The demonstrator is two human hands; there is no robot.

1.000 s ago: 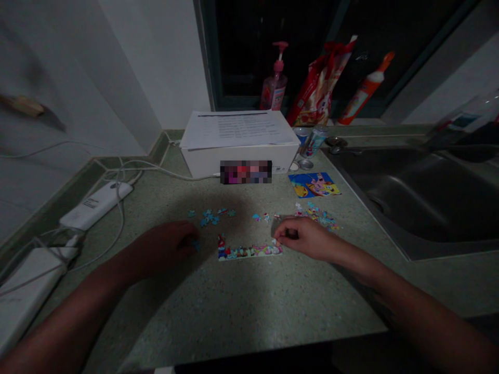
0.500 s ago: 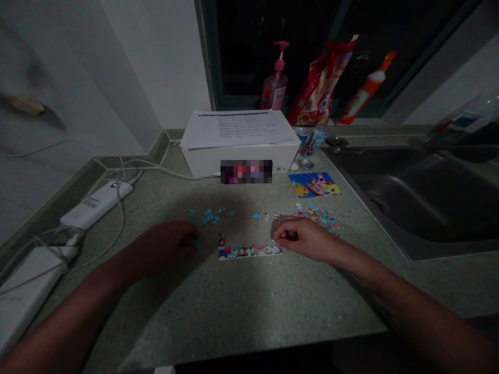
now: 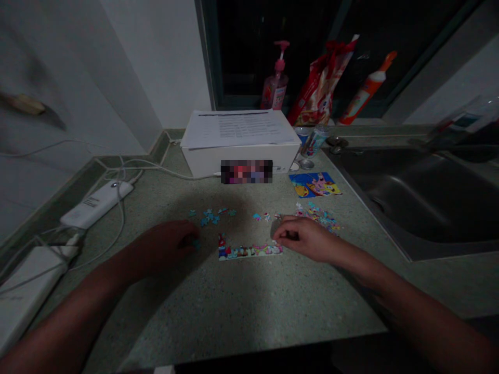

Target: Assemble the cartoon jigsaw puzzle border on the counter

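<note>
Unmoved, right hand meets right edge of puzzle strip, open counter nearer.

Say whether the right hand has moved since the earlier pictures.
No: against the sink, the right hand shows no clear shift; it stays by the puzzle strip.

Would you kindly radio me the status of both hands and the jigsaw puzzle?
Right hand at right end of joined jigsaw strip. Left hand at light-blue puzzle piece; both grips unclear. Loose pieces just beyond strip.
</note>
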